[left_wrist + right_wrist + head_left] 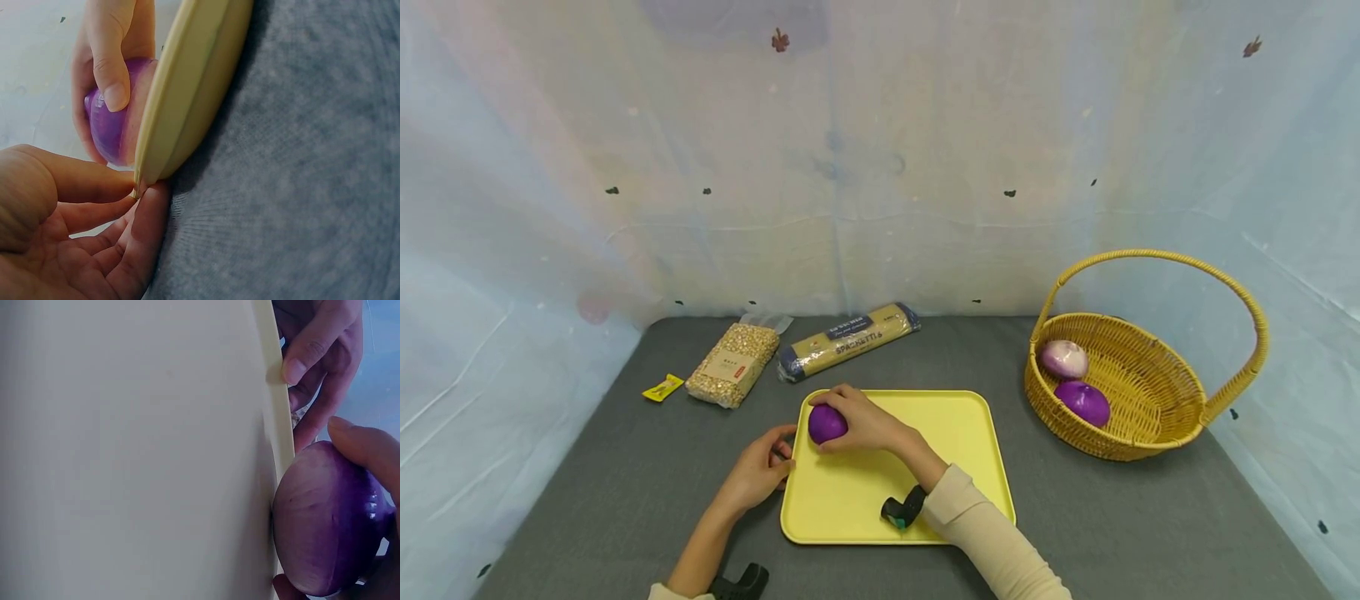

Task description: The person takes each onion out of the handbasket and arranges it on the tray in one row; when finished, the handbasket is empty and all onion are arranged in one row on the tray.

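Note:
At the far left corner of the yellow tray [951, 467], my right hand [868, 423] grips a purple onion [827, 423] from above. Glossy purple at one end, the onion [319, 519] fades to a paler, veined pink toward the tray in the right wrist view. My left hand [756, 473] pinches the tray's left rim between thumb and fingers. Seen from the left wrist, its thumb lies over the rim [150, 147] and the fingers are underneath.
A wicker basket [1150, 400] with a tall handle stands right, holding a pale onion [1064, 359] and a purple onion [1084, 403]. Behind the tray lie a spaghetti pack [850, 340], a bag of yellowish kernels [733, 364] and a small yellow packet [663, 387].

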Demonstrator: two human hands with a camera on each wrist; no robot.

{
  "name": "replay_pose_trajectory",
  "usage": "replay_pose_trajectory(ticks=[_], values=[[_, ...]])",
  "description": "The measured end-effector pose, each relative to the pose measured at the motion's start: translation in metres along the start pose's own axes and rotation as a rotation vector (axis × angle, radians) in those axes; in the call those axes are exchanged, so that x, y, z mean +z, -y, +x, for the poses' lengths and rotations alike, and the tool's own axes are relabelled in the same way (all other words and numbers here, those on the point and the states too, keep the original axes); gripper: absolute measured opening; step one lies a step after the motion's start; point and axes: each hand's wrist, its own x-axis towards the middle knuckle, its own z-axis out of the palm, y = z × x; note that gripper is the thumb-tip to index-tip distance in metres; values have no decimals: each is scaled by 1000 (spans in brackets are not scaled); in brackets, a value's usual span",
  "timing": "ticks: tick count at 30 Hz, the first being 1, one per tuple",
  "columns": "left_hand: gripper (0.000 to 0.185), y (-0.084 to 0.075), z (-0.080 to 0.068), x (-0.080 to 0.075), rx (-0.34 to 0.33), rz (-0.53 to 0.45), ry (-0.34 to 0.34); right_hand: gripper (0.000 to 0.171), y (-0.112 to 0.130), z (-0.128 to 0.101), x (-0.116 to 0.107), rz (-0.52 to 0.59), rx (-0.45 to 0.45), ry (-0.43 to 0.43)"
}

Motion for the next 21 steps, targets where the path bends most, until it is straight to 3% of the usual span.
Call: replay_pose_trajectory(ticks=[21], values=[[46, 0, -1, 1, 0, 4, -9, 80, 3, -2, -3, 51, 45, 6]])
